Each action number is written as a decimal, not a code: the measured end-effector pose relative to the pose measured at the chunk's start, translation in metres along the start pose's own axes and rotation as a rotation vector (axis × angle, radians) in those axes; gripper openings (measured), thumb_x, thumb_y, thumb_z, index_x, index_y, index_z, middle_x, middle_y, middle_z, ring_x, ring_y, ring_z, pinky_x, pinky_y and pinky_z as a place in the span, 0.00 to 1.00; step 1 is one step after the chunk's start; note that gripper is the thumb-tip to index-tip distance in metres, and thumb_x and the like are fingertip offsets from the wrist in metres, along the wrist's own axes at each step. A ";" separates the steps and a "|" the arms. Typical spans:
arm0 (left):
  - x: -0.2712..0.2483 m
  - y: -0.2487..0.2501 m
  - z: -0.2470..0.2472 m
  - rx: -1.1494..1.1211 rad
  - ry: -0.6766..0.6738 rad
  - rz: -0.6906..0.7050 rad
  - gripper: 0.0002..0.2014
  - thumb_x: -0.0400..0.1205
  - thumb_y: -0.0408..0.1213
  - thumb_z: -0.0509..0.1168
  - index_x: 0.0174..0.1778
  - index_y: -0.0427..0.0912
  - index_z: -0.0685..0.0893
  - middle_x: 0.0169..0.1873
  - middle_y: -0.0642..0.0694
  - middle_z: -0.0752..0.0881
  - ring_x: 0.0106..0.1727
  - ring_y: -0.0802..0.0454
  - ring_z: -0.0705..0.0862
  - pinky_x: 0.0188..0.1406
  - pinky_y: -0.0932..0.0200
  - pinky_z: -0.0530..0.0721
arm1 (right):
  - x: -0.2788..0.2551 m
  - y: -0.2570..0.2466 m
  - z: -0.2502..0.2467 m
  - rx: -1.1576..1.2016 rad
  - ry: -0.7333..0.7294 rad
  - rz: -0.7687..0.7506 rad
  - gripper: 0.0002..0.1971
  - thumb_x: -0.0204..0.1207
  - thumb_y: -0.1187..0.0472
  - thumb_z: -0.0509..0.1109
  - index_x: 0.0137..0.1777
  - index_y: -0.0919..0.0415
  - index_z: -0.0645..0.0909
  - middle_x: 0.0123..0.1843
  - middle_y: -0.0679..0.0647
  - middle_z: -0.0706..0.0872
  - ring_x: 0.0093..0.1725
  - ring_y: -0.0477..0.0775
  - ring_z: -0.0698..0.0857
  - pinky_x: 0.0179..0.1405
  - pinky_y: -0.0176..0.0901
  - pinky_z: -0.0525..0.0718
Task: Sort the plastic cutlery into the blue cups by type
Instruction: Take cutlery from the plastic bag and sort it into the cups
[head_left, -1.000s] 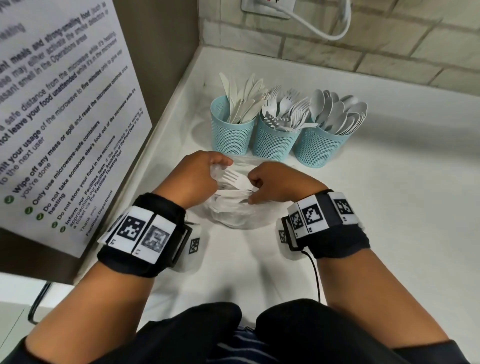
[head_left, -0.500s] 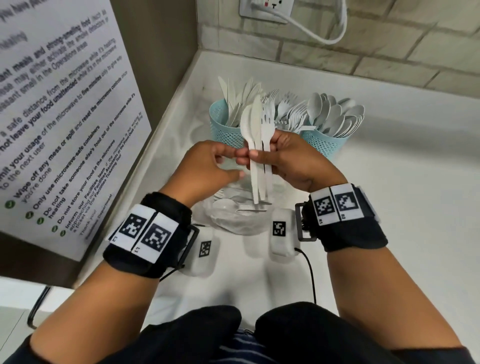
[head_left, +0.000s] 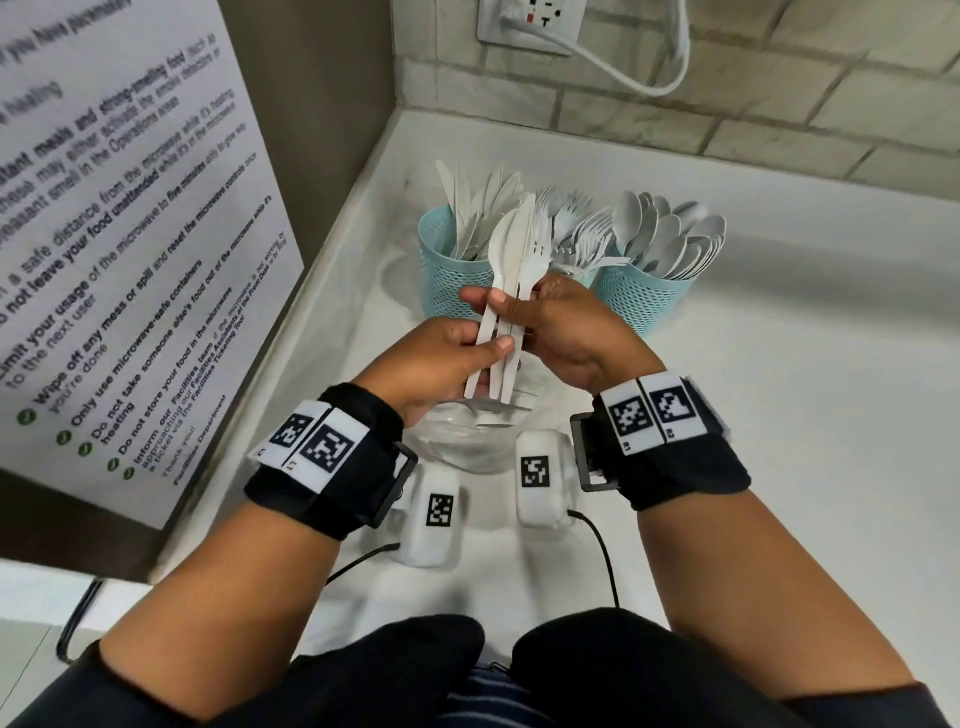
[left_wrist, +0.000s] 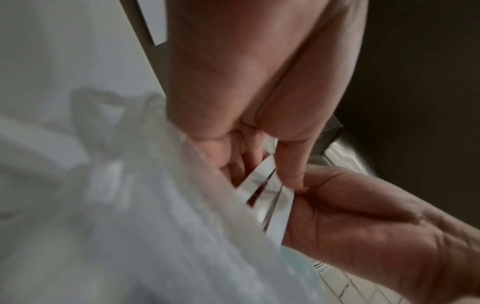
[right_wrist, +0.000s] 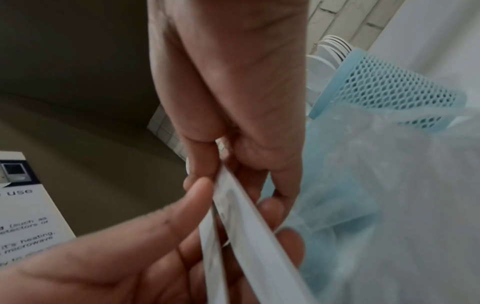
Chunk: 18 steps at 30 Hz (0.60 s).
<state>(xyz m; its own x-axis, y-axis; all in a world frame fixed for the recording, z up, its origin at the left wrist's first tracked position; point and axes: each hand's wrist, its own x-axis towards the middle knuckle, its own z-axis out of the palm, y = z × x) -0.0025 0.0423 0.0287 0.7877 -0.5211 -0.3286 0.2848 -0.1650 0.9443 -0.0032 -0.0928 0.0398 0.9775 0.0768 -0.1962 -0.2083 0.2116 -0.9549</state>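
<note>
1. White countertop (head_left: 779, 415) meets a pale brick-tiled wall (head_left: 779, 93) in the corner, with a large printed notice sheet (head_left: 130, 234) standing on the near-left side of the three blue perforated plastic cups (head_left: 636, 299).
2. A bundle of white plastic cutlery pieces (head_left: 511, 270) stands upright in the air just in front of the cups: a spoon bowl, a knife blade and fork tines fan out at its top, with flat handles pointing down.
3. Of the cups, the left blue cup (head_left: 441, 270) holds white knives, the middle one forks, and the right one white spoons (head_left: 670, 234).
4. A crumpled clear plastic bag (head_left: 467, 441) lies on the countertop just nearer than the cups, below the hands.
5. The middle cup is almost wholly hidden behind the bundle and the hands. Both wrist views are blurred; the bag fills much of them as a pale haze (left_wrist: 130, 205), and only the handles (right_wrist: 233, 216) show there.
6. The left hand (head_left: 441, 364) grips the lower handles, thumb pressed across the front and fingers curled behind.
7. The right hand (head_left: 566, 327) pinches the bundle higher up, thumb in front, fingers wrapped behind.
8. Both wrists carry black straps with square printed markers.
</note>
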 end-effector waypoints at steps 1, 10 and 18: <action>0.001 0.000 0.000 -0.020 -0.003 0.009 0.07 0.83 0.35 0.61 0.49 0.39 0.84 0.46 0.38 0.88 0.44 0.50 0.87 0.49 0.57 0.86 | 0.000 0.000 0.002 0.006 0.007 0.016 0.14 0.79 0.71 0.62 0.63 0.71 0.77 0.40 0.47 0.91 0.41 0.45 0.89 0.37 0.41 0.88; 0.003 -0.004 0.001 -0.155 0.020 0.071 0.07 0.84 0.33 0.59 0.49 0.42 0.83 0.30 0.50 0.90 0.32 0.57 0.89 0.32 0.64 0.87 | -0.001 -0.004 0.001 -0.088 0.018 0.022 0.07 0.83 0.59 0.61 0.51 0.59 0.80 0.48 0.53 0.89 0.45 0.52 0.88 0.37 0.41 0.86; 0.000 -0.008 -0.005 -0.218 0.043 0.065 0.07 0.83 0.33 0.60 0.48 0.39 0.84 0.31 0.49 0.90 0.32 0.56 0.89 0.35 0.63 0.88 | 0.000 -0.017 -0.010 -0.428 0.321 -0.170 0.11 0.83 0.59 0.61 0.40 0.55 0.80 0.34 0.50 0.84 0.30 0.42 0.84 0.28 0.29 0.79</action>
<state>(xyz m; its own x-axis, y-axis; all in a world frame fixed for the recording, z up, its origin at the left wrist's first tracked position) -0.0024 0.0476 0.0214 0.8296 -0.4874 -0.2725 0.3404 0.0546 0.9387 0.0008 -0.1060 0.0537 0.9708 -0.2386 -0.0253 -0.0805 -0.2245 -0.9711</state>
